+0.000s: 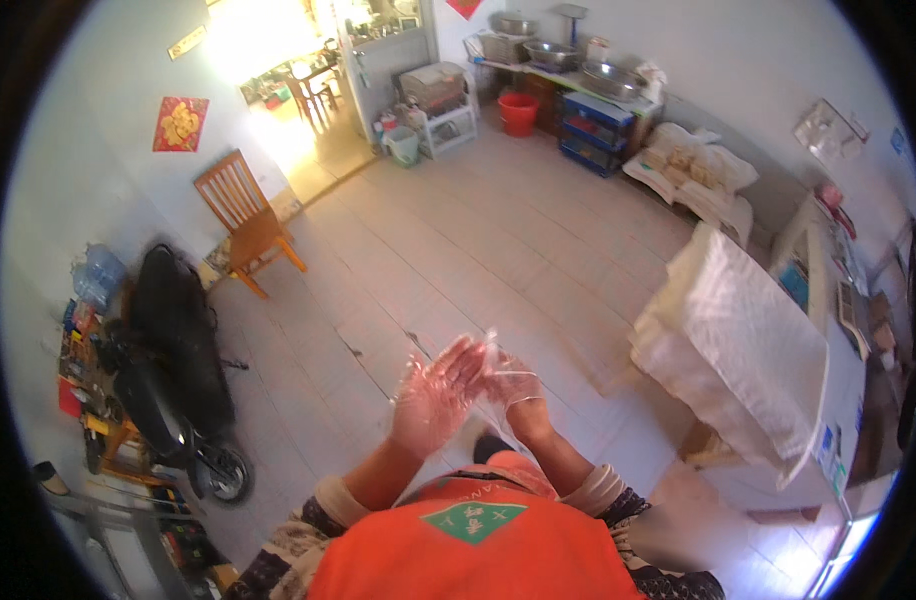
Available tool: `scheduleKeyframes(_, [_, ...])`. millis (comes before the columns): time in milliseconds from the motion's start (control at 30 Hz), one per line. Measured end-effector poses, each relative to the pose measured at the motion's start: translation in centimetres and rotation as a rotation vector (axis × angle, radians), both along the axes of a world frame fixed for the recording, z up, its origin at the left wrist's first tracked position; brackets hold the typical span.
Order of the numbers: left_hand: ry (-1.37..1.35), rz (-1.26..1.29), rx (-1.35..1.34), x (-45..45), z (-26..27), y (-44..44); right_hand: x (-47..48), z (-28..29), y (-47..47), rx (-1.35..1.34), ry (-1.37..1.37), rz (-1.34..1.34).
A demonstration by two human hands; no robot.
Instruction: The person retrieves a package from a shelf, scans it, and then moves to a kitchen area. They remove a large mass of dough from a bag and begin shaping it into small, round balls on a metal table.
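Observation:
My left hand [437,397] wears a clear, loose plastic glove, its palm and fingers turned up in front of the red apron [398,559]. Against its fingers is my right hand [512,382], which also has thin clear plastic over it, with the plastic's edge near the wrist. The right fingers are bent at the left fingertips, and the plastic there is bunched. Whether the right fingers pinch the left glove cannot be made out. Both hands are above the tiled floor [428,262].
A wooden chair [251,232] and a black scooter [180,360] stand at left. At right is a cloth-covered stack [750,337] beside a counter. A red bucket [518,116], blue drawers [594,131] and white sacks [690,169] line the back wall. A doorway opens at upper left.

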State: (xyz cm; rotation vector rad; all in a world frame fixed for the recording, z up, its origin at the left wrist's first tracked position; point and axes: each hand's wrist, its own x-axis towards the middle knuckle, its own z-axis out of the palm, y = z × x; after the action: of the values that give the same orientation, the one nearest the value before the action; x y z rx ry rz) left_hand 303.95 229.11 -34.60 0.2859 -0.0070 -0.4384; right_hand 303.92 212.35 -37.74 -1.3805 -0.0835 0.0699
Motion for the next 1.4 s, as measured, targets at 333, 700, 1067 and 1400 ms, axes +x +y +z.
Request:
scheduleKeyframes(333, [0.072, 0.312, 0.110, 24.9, -0.5, 11.9, 30.9, -2.6, 12.1, -0.198, -0.043, 0.089])
scheduleKeyframes(700, [-0.016, 0.208, 0.058, 58.6, 0.6, 26.3, 62.3, -0.5, 24.3, 0.180, 0.272, 0.256])
scheduleKeyframes(1067, [-0.055, 0.082, 0.056, 88.8, -1.6, 37.6, 93.9, -2.4, 36.5, 0.316, 0.294, 0.196])
scheduleKeyframes(1400, [0.043, 0.295, 0.071, 115.2, -1.0, 54.7, 126.5, -5.0, 54.0, 0.407, 0.182, 0.426])
